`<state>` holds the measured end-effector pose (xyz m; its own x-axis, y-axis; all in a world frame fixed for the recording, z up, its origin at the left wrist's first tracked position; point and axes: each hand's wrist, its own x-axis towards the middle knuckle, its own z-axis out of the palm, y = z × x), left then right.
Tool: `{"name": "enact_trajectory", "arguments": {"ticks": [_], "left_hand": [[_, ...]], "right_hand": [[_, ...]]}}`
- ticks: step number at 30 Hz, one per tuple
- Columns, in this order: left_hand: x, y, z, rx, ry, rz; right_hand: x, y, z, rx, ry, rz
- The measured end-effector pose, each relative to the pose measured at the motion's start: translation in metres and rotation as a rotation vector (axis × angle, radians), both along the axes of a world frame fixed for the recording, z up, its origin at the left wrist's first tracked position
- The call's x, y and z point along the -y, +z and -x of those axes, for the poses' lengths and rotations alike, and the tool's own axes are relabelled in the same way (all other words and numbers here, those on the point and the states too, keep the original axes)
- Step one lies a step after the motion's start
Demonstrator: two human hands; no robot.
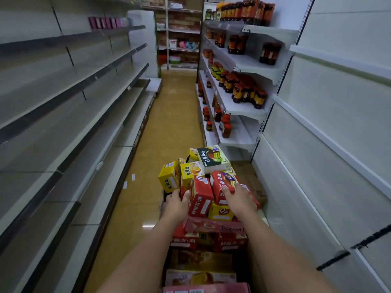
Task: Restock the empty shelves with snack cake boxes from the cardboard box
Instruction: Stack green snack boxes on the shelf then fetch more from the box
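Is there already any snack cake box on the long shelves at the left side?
No, the left shelves hold no snack boxes; only small purple packs stand far up.

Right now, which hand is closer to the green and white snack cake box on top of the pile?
Right. The right hand rests on a red box just below the green and white box; the left hand is lower and farther left, beside the yellow boxes.
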<state>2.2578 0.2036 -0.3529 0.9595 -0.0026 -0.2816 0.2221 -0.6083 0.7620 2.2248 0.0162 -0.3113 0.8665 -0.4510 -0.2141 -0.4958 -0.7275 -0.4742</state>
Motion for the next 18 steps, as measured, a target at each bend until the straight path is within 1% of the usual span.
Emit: {"name": "enact_trajectory", "arguments": {"ticks": [2, 7, 11, 15, 18], "left_hand": [[0.008, -0.004, -0.012, -0.050, -0.010, 0.015], [0.028, -0.011, -0.032, -0.110, -0.054, 0.073], [0.039, -0.016, -0.042, -0.166, -0.006, 0.135], [0.043, -0.033, -0.046, -0.222, 0.013, 0.168], [0.047, -0.035, -0.047, -0.254, 0.105, 0.247]], "right_hand": [[0.000, -0.003, -0.011, -0.006, -0.008, 0.015], [0.007, -0.005, -0.031, -0.030, -0.077, 0.034], [0.013, -0.012, -0.045, -0.036, -0.114, -0.012], [0.015, -0.015, -0.052, -0.063, -0.154, 0.029], [0.020, -0.017, -0.052, -0.094, -0.160, 0.036]]}}
